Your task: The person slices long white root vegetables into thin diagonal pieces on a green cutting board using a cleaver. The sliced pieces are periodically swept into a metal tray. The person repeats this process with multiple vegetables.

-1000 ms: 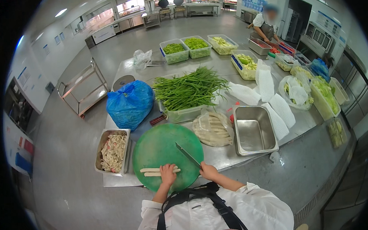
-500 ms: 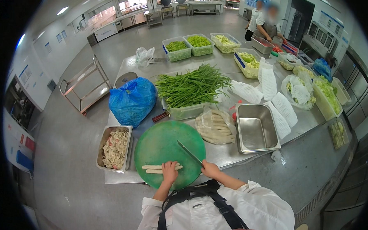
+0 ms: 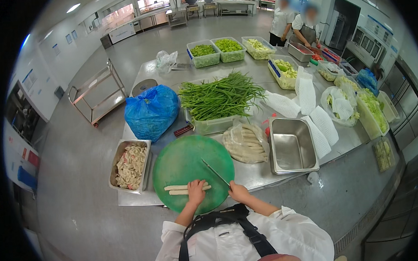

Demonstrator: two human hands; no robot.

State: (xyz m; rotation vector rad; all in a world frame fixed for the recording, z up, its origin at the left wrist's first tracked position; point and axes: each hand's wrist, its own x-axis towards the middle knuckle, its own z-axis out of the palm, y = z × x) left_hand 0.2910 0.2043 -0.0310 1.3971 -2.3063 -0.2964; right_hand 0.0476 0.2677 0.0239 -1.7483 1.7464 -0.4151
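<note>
On a round green cutting board (image 3: 186, 155) lie two long pale sticks (image 3: 175, 190), side by side near the front edge. My left hand (image 3: 196, 192) is closed over their right part, fingers bent down on them, with short ends showing past it. To the right, my right hand (image 3: 238, 191) grips the handle of a knife (image 3: 213, 170). Its blade slants up and left over the board, apart from the sticks. A clear plastic bag of similar pale sticks (image 3: 247, 143) sits just beyond the board. Left of the board stands a steel pan of sliced pale pieces (image 3: 132, 167).
Behind the board are a tub of green stalks (image 3: 221, 96) and a stuffed blue bag (image 3: 152, 112). A bare steel pan (image 3: 293, 145) and white foam nets (image 3: 305, 91) lie right. Vegetable tubs (image 3: 226, 50) line the far side. Two people (image 3: 302, 28) stand far right.
My left hand and the pale sticks have shifted slightly right on the board. The knife stays nearly where it was. One person in the background has moved a little left.
</note>
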